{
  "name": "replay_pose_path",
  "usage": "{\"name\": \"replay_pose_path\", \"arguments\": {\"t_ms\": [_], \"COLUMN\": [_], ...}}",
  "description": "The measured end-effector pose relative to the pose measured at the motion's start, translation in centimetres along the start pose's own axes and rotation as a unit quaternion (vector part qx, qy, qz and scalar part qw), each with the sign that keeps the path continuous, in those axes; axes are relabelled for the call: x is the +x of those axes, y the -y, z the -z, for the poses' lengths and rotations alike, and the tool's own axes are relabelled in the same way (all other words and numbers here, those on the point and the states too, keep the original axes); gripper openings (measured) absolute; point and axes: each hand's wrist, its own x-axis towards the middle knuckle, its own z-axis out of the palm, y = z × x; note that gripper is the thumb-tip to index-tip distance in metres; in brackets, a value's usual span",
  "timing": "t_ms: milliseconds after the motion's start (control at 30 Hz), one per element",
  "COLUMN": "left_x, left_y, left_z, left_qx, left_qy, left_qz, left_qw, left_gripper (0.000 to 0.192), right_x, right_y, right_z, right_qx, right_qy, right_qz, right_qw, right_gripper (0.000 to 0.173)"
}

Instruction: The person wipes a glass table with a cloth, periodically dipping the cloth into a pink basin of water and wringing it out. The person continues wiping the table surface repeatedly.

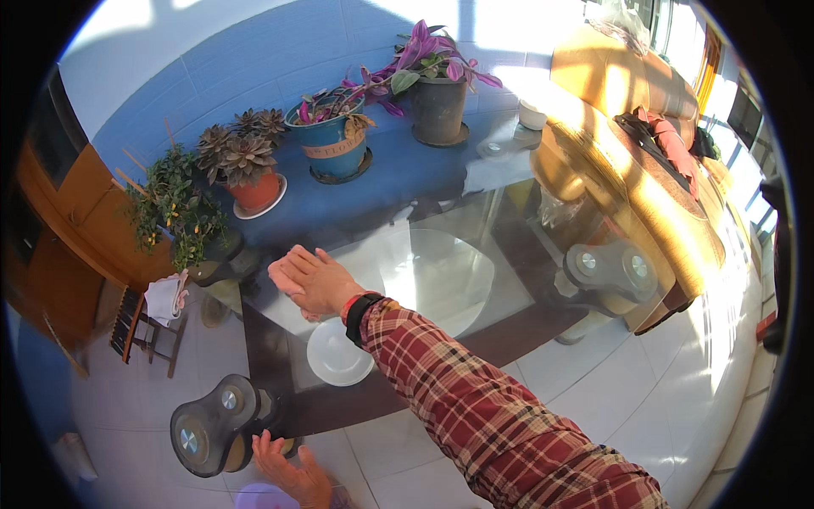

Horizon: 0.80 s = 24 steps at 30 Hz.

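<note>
My right hand (311,280), in a plaid sleeve with a dark wristband, is pressed flat over a pink cloth (286,280) on the glass tabletop (407,369). A small white plate (340,356) lies just below the wrist. Beyond the wrist is a large round pale disc (445,280), seen on or through the glass. Low in the picture, my left hand (291,467) is held with its fingers apart beside the table's near corner, holding nothing. Below it shows part of a purple round item (264,496).
Potted plants stand along the back: a trailing green one (181,203), a succulent (254,191), a blue pot (337,149) and a grey pot (439,111). A yellow sofa (610,153) borders the right. At left, a small folding stool (172,337) holds a white cloth (165,298).
</note>
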Motion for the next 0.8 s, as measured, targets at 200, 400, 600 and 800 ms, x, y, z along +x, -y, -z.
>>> {"name": "replay_pose_path", "arguments": {"t_ms": [200, 400, 600, 800], "left_x": [0.2, -0.5, -0.7, -1.9], "left_y": [-0.8, -0.5, 0.5, 0.6], "left_z": [-0.7, -1.3, -1.5, -1.8], "left_qx": [-0.027, -0.026, 0.016, -0.008], "left_qy": [0.022, 0.028, 0.052, 0.074], "left_qz": [0.039, 0.052, 0.046, 0.145], "left_qw": [0.999, 0.998, 0.997, 0.987], "left_gripper": [0.042, 0.034, 0.032, 0.033], "right_x": [-10.4, -29.4, -46.4, -59.3], "right_y": [-21.8, -35.6, -40.3, -39.7], "right_z": [8.7, 16.6, 19.1, 17.9], "right_qx": [-0.075, -0.091, -0.135, -0.289], "right_qy": [-0.001, 0.007, -0.032, -0.075], "right_qz": [-0.263, -0.472, -0.604, -0.543], "right_qw": [0.962, 0.877, 0.785, 0.785], "right_gripper": [0.066, 0.073, 0.072, 0.068]}}
